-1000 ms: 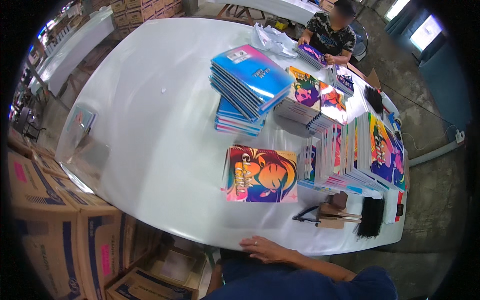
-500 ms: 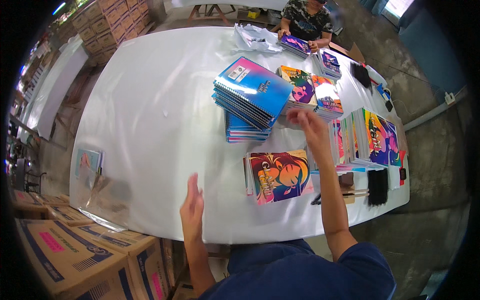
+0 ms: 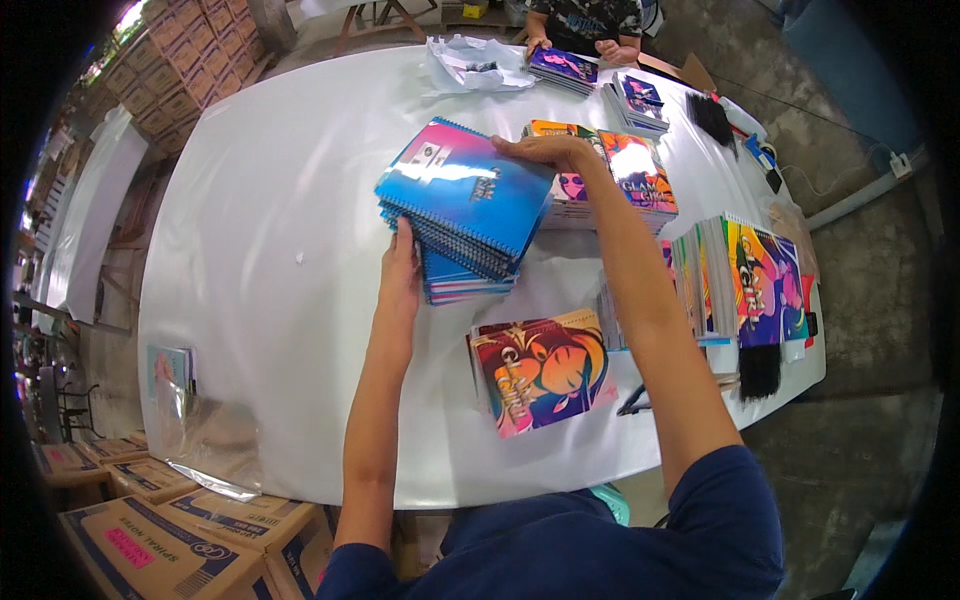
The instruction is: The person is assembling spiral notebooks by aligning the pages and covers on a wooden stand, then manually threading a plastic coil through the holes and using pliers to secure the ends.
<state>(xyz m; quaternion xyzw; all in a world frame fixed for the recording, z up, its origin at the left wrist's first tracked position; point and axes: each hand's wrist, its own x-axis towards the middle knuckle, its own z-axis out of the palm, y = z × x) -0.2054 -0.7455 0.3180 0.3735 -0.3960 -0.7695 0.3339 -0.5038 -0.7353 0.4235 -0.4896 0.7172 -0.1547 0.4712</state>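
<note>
A tall stack of blue spiral notebooks (image 3: pixel 465 200) stands in the middle of the white table (image 3: pixel 260 260). My left hand (image 3: pixel 402 272) presses against the stack's near left side, fingers around its lower books. My right hand (image 3: pixel 545 150) lies on the far right edge of the top blue notebook. Closer to me lies a colourful notebook (image 3: pixel 540 370) with a face drawing on its cover.
More notebook stacks (image 3: pixel 620 180) sit right of the blue stack, and upright ones (image 3: pixel 745 275) stand at the right edge beside a black brush (image 3: pixel 760 370). Another person (image 3: pixel 585 20) handles notebooks at the far end. Cardboard boxes (image 3: pixel 150 540) stand at lower left. Crumpled plastic (image 3: pixel 470 65) lies far.
Both my hands have reached forward from near the table's front edge and now grip the blue stack. The camera has moved closer over the table.
</note>
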